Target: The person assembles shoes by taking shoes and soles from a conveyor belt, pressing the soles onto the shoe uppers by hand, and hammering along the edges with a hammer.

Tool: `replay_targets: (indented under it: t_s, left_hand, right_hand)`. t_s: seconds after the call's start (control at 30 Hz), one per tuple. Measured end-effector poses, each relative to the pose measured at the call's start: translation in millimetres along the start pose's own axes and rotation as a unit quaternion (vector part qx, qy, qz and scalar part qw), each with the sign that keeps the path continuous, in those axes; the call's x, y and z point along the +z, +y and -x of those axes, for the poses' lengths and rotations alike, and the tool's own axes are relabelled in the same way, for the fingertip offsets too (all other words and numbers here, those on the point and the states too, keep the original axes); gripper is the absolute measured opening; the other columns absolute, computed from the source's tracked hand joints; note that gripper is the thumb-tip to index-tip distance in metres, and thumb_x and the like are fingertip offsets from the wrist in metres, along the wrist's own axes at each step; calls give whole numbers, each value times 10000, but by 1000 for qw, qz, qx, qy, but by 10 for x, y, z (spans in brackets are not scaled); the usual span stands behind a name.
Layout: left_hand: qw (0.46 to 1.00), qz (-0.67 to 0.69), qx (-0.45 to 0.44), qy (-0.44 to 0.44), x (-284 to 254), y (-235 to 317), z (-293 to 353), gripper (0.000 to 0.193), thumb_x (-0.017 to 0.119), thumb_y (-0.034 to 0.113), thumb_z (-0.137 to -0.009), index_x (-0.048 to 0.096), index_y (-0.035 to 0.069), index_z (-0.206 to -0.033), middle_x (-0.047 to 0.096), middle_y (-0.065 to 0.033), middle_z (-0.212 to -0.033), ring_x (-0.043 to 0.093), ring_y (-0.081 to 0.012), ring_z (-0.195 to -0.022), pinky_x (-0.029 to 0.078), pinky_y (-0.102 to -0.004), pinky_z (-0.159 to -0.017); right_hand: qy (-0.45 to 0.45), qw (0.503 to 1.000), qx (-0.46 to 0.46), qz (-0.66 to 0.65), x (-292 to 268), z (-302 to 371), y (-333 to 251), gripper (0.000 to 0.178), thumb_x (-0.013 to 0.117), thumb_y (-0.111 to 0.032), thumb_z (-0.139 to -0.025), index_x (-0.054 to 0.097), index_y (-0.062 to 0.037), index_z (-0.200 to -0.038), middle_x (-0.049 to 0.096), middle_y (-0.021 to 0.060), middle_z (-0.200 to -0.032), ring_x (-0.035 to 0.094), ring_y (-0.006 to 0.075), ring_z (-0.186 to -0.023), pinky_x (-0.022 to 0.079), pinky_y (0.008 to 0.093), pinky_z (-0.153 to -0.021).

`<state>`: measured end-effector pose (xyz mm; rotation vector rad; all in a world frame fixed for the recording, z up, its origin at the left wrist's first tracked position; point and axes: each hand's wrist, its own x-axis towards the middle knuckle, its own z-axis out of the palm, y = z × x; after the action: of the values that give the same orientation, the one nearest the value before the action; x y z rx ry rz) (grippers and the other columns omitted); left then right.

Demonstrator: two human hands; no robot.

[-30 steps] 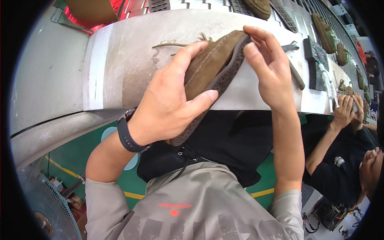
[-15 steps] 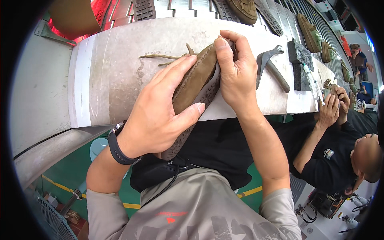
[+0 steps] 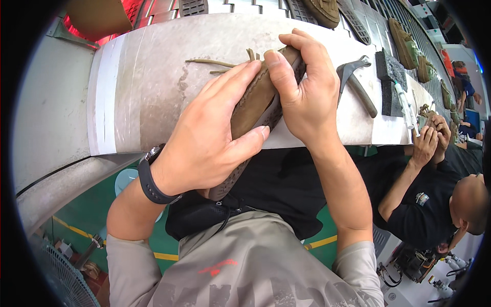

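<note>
A brown moccasin-style shoe (image 3: 251, 111) is held on its side between my two hands at the bench's near edge. Its studded dark sole (image 3: 232, 184) faces toward me and to the right, heel end low. My left hand (image 3: 204, 128) wraps round the upper, the thumb stretched across toward the sole's edge. At the far end, my right hand (image 3: 309, 89) grips the shoe, thumb on the upper and fingers over the tip. Tan laces (image 3: 209, 63) trail from the shoe over the bench. Part of the upper is hidden under my left hand.
Pincers (image 3: 363, 97) lie on the white bench (image 3: 148, 77), right of my right hand. Beyond are a black block (image 3: 393, 84) and syringes (image 3: 404, 105). Soles and shoes (image 3: 401, 43) rest along the conveyor. A co-worker's hands (image 3: 429, 140) handle another shoe at the right.
The shoe and both hands have shifted slightly up and right in the picture. The opening between upper and sole near my right thumb shows less. Both hands keep their grip.
</note>
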<state>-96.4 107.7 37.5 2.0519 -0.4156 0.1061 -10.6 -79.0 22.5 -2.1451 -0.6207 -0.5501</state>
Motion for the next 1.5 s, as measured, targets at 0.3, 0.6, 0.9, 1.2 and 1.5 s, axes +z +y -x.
replay_targets:
  t_s: [0.3,0.6,0.9,1.2,1.5]
  left_hand:
    - [999,-20,-6,-34,-35,60,-91,883,838,169,-837,421,-94,-1570,523,-302,-1545,528,-410,-1448,406,-441,-1217]
    - [994,-49,-47,-81,-45,-10,-386,814,803,431,-932,521,-117,-1464,653,-308,-1346,636,-419,-1260,486,-454,-1097]
    - [979,107,-144,-97,-196,-122,-405,655,658,357,-1054,521,-126,-1476,702,-215,-1342,672,-295,-1239,506,-374,-1058]
    - [959,-4,102,264,115,-207,904,827,334,665,-1103,557,-63,-1424,591,-296,-1448,587,-366,-1366,437,-474,-1169]
    - [952,135,-63,269,-397,-609,-444,658,393,426,-1173,780,-45,-926,773,-132,-838,714,-220,-780,542,-349,-793]
  right_hand:
    - [-13,998,-7,66,23,63,-89,623,879,-433,-815,722,34,-1195,593,304,-1407,615,465,-1229,531,512,-996]
    - [-58,977,102,-181,-1,-266,166,485,721,-436,-999,712,26,-850,666,133,-722,625,267,-661,514,379,-655]
    - [-154,981,114,-34,21,-446,88,621,683,-537,-973,721,38,-741,656,192,-636,655,336,-614,529,439,-646]
    - [-165,965,200,34,94,-577,-5,814,468,-672,-1035,770,57,-839,715,277,-759,725,414,-773,564,488,-815]
    - [-324,921,211,52,-693,343,-391,611,635,-472,-1059,709,53,-756,612,257,-614,676,373,-624,531,438,-637]
